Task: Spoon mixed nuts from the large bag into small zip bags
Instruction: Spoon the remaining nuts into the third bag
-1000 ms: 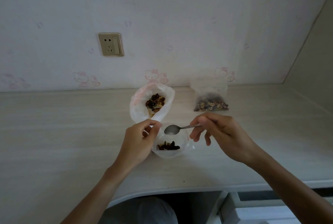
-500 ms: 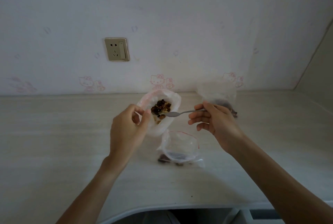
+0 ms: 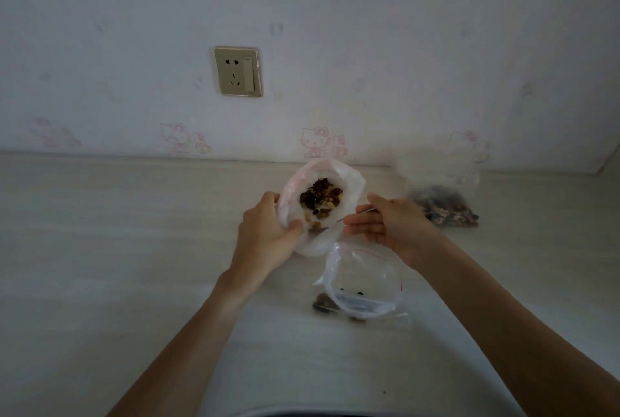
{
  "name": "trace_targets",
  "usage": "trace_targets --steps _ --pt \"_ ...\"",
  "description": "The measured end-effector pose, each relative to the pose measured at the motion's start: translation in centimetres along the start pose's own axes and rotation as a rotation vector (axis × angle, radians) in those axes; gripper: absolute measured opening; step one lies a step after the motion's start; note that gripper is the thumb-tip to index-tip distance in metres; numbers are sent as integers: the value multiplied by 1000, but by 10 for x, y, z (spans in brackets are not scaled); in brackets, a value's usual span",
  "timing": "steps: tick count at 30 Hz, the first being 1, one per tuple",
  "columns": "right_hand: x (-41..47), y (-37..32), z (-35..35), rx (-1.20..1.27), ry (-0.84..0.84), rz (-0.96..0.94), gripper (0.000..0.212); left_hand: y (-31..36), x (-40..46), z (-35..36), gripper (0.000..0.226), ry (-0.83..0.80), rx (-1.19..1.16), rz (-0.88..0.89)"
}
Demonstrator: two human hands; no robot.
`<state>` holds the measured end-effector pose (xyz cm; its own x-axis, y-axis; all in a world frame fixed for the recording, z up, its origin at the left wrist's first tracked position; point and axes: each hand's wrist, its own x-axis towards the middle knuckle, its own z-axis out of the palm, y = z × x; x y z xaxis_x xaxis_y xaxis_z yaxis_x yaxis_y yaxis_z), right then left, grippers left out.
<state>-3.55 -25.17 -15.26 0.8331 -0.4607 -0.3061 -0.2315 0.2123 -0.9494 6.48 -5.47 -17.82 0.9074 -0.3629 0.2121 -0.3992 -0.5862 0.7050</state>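
**Both hands at the big bag of nuts**

The large white bag [image 3: 350, 188] stood on the pale desk [image 3: 117, 249] near the far wall, its mouth open and tipped toward the camera, with the mixed nuts [image 3: 320, 199] showing dark and tan inside. The left hand [image 3: 265, 235] gripped the bag's left rim, thumb curled over the near edge and fingers wrapped behind the plastic. The right hand [image 3: 385, 222] sat just right of the bag, its fingers stretched out leftward toward the bag's near right edge. A thin sliver of metal, the spoon [image 3: 367, 210], peeked out along the top of those fingers; how the hand held it could not be made out, since the handle was mostly hidden.

Nearer the camera and a little to the right, a small clear zip bag [image 3: 364, 282] with a red line at its mouth lay on the desk, open, with only a few dark pieces at its bottom. It lay just below the right hand and apart from it. Farther right, near the wall, a second clear bag [image 3: 443, 205] rested on the desk with a fuller layer of nuts in it, blurred in this view.

On the wall above, a beige socket [image 3: 237, 72] was mounted left of centre, and faint pink cartoon cat prints [image 3: 315, 141] ran along the wall just above the desk.
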Motion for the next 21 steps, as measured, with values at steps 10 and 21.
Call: trace_targets --steps 10,21 --pt "17 2 14 96 120 11 34 1 6 -4 40 -86 -165 -35" --pt "23 10 15 -13 213 -154 29 0 5 -6 32 -61 -236 -55"
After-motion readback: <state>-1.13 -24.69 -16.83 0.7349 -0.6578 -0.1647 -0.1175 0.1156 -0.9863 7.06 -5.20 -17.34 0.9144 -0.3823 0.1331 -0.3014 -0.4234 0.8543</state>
